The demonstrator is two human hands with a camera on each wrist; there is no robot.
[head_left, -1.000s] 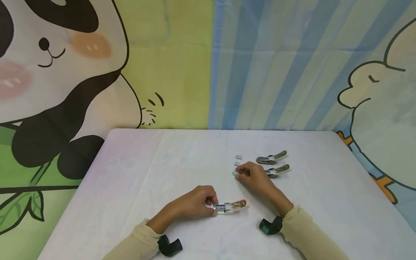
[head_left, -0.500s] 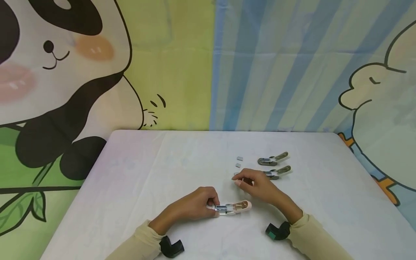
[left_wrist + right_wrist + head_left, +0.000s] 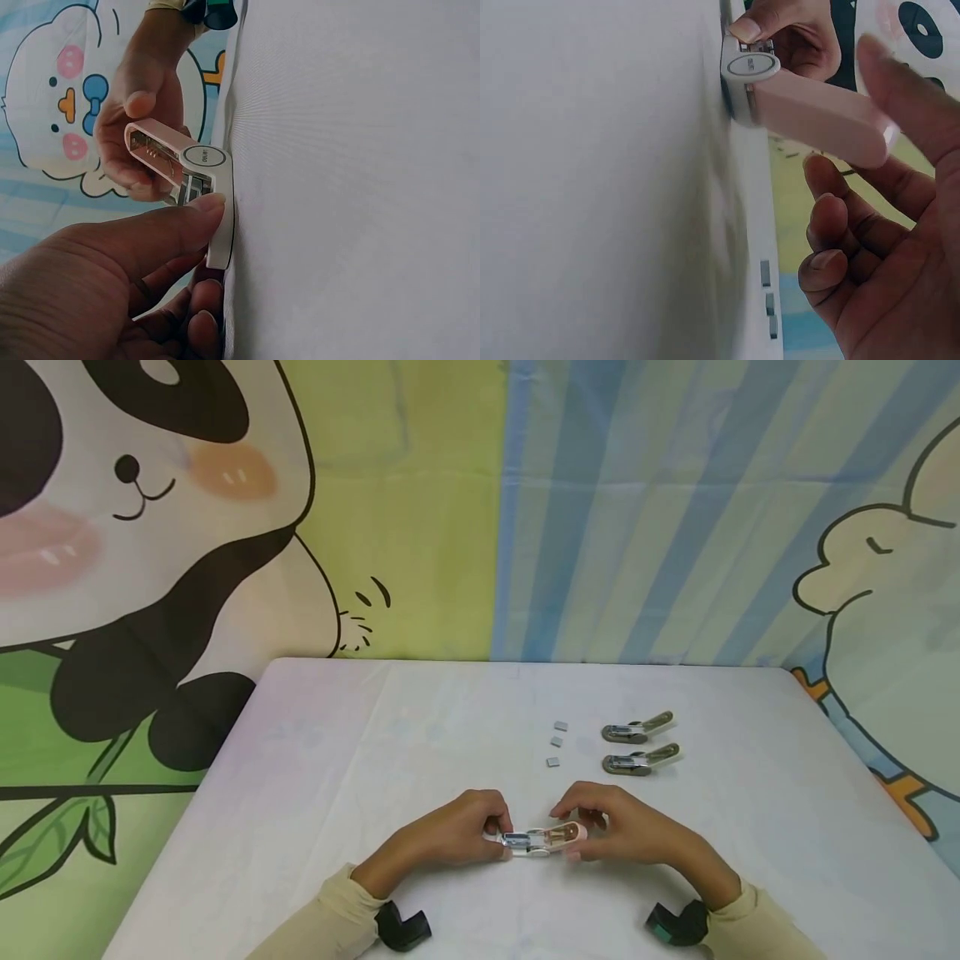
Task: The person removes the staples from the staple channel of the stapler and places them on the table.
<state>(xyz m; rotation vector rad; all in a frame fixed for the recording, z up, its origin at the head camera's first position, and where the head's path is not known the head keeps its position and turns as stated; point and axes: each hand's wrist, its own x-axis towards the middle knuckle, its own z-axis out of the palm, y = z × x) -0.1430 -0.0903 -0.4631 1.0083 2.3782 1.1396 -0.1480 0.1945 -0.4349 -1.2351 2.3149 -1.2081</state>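
My left hand [image 3: 465, 828] pinches the white base of a small pink and white stapler [image 3: 536, 841] on the table. Its pink upper arm [image 3: 817, 116] is swung up at an angle, showing the metal inside. In the left wrist view my left thumb [image 3: 202, 210] presses the side of the base. My right hand [image 3: 637, 827] is around the raised end of that arm, thumb and fingers spread apart on either side. From the right wrist view, a gap shows between the lower fingers [image 3: 829, 225] and the arm.
Two grey-green staplers with raised arms, a farther one [image 3: 637, 729] and a nearer one [image 3: 640, 761], lie at the back right. Left of them, three small grey staple strips sit in a column, the nearest strip [image 3: 552, 762] included. A white cloth [image 3: 337, 760] covers the table.
My right hand has left the nearest staple strip and come down toward me to the stapler's raised end, its fingers spreading. My left hand keeps its hold on the stapler.
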